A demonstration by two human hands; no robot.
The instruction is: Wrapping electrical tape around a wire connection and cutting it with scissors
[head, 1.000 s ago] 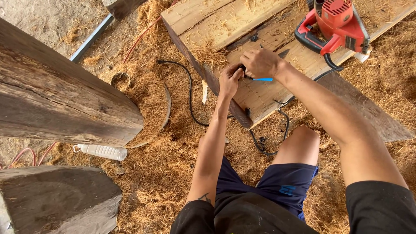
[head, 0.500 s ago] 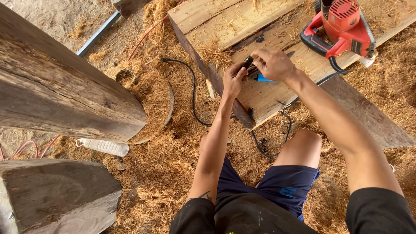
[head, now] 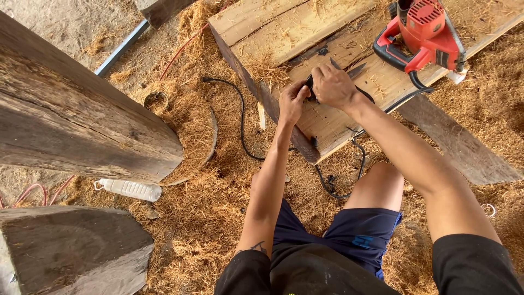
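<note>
My left hand [head: 293, 101] and my right hand [head: 333, 86] meet over a thick wooden plank [head: 284, 33]. Both are closed around a small dark tool [head: 310, 86], and grey metal tips [head: 353, 70] stick out past my right fingers. Most of the tool is hidden by my fingers. A red electric power tool [head: 428, 33] lies on the plank just right of my hands, and its black cord [head: 241, 120] loops over the shavings to the left. My bare knee [head: 382, 183] is under my right forearm.
Wood shavings [head: 218, 207] cover the ground. A big log [head: 71, 120] and a cut timber block [head: 65, 251] lie at the left, with a plastic bottle [head: 131, 189] between them. A blue bar [head: 123, 48] and a red hose [head: 180, 52] run at the upper left.
The view has shifted slightly. My hands have closed tighter on the tool, and the blue handle seen earlier in my right hand is now hidden.
</note>
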